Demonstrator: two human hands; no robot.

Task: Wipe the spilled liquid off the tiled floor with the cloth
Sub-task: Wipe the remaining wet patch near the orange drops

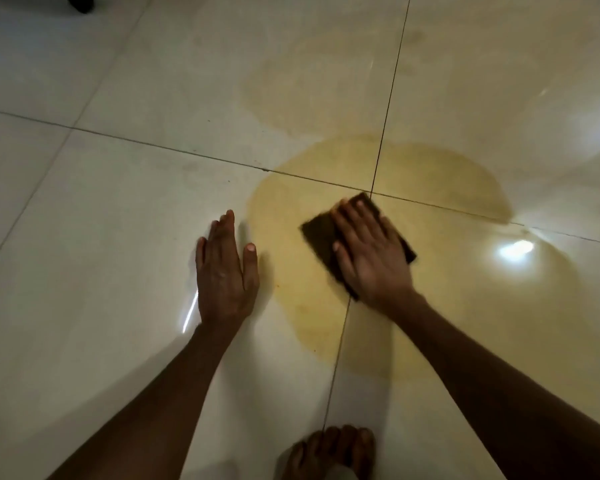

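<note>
A glossy pale tiled floor [101, 220] is seen from above, crossed by dark grout lines. A wide yellow spill [447, 306] is spread over the crossing of the grout lines, with a fainter yellowish film beyond it. A dark brown cloth [317, 233] is laid flat in the spill, just near-side of the crossing. The cloth is pressed down by the right hand [368, 252], palm flat and fingers straight and slightly spread; its edges can be seen past the fingertips and on both sides of the hand. The right forearm is stretched out over the spill. The left hand [224, 271] is laid flat on dry tile just left of the spill, fingers straight, nothing held. A bare foot [329, 452] is planted near-side of the spill.
</note>
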